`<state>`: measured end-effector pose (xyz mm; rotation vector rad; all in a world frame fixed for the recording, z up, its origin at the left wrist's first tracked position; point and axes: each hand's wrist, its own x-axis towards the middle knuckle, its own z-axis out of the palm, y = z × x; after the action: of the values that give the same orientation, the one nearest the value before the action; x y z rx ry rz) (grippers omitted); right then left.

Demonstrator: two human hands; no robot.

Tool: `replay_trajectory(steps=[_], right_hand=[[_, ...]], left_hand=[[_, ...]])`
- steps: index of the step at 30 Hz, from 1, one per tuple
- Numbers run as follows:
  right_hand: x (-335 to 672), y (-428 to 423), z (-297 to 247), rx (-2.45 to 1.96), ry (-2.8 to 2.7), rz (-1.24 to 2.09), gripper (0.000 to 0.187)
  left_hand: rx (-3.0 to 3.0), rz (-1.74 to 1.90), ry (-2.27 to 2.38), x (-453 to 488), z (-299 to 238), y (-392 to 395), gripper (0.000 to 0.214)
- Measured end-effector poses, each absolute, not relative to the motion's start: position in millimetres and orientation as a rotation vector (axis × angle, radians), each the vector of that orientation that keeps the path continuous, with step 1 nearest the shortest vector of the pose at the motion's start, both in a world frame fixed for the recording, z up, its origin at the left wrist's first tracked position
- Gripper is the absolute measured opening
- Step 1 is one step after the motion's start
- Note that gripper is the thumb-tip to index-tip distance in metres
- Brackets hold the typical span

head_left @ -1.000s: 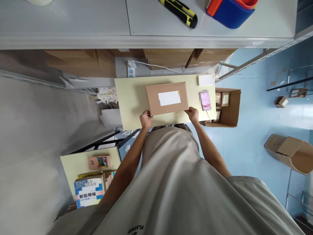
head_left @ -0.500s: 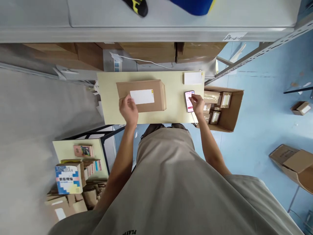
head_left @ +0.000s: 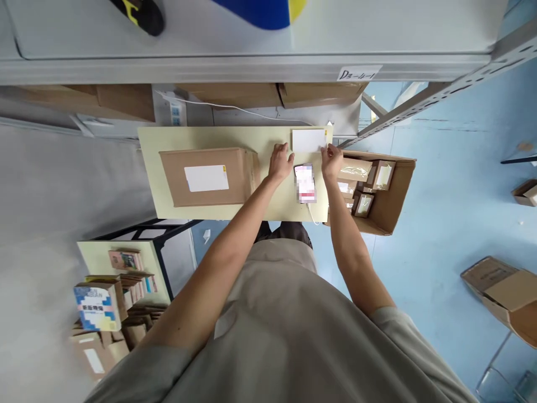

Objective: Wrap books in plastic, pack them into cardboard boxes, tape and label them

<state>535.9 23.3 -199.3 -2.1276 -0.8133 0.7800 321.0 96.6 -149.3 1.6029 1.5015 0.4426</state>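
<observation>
White label stack (head_left: 308, 141) lies flat at two o'clock on the desk (head_left: 201, 137); that it is made up of labels is my reading, from the yellow mark it shares with the label (head_left: 206, 178) on the large carton (head_left: 235, 174).

From the head camera, the only view, the hands flank it. The right hand (head_left: 332, 162) has thumb and fingers together at the stack's four o'clock corner — whether a sheet is clamped between them I cannot tell. The left hand (head_left: 280, 163) is just off the eight o'clock corner, its fingers apart and holding nothing.

As for progress, the carton at nine o'clock looks finished: closed, its white label facing up. Beyond the desk's three o'clock edge, an open box (head_left: 392, 207) already contains several small parcels (head_left: 363, 204), some bearing pale labels. Left undone, as I judge it, is the handling of the stack — no sheet is visibly lifted clear. At three o'clock on the desk lies a phone (head_left: 305, 183), cable attached, neither hand touching it.
</observation>
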Motion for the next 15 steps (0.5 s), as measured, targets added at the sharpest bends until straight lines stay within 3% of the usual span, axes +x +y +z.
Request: replay_trajectory(steps=[11, 15], right_hand=[[527.1, 19.5, -191.1, -2.069, -0.779, 0.857, 0.071], [523.6, 20.2, -184.3, -2.171, -0.828, 0.844, 0.064]], left_hand=[[1.580, 0.457, 1.508, 337.4, -167.4, 98.5, 0.034], [1.553, 0.482, 1.581, 342.9, -156.0, 95.0, 0.034]])
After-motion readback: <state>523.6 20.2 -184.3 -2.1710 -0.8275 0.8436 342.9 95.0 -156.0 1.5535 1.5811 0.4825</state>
